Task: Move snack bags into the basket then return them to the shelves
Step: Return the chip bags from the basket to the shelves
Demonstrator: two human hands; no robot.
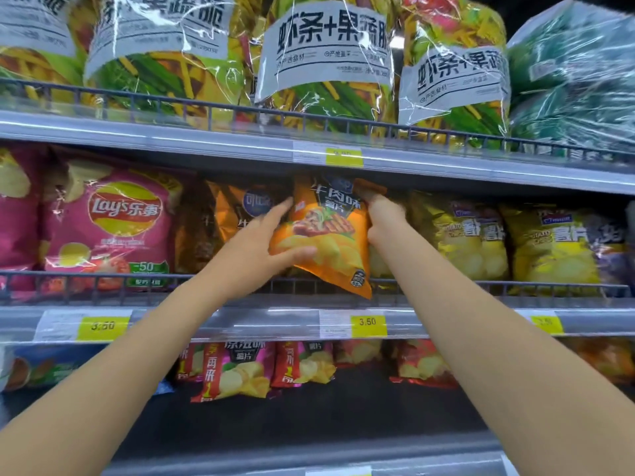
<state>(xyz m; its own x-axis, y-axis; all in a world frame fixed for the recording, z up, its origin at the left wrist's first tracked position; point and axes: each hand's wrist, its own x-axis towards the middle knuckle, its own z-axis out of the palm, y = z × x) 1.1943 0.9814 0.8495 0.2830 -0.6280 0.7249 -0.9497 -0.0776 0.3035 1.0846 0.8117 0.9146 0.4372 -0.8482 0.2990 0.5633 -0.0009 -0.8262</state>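
Glossy crinkly plastic orange chip bag; dark metal wire shelf rail, shiny clear price strip.

Left hand gripping, right hand pinching

Single head-worn wide-angle view; it faces straight at the shelves from close by, middle tier centred. The left hand and right hand meet mid-frame on the orange chip bag.

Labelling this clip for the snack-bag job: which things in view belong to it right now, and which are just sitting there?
In the job: orange chip bag, left hand and right hand gripping it, middle shelf.
Just sitting there: pink Lay's bag, yellow chip bags, big bags up top, price tags.
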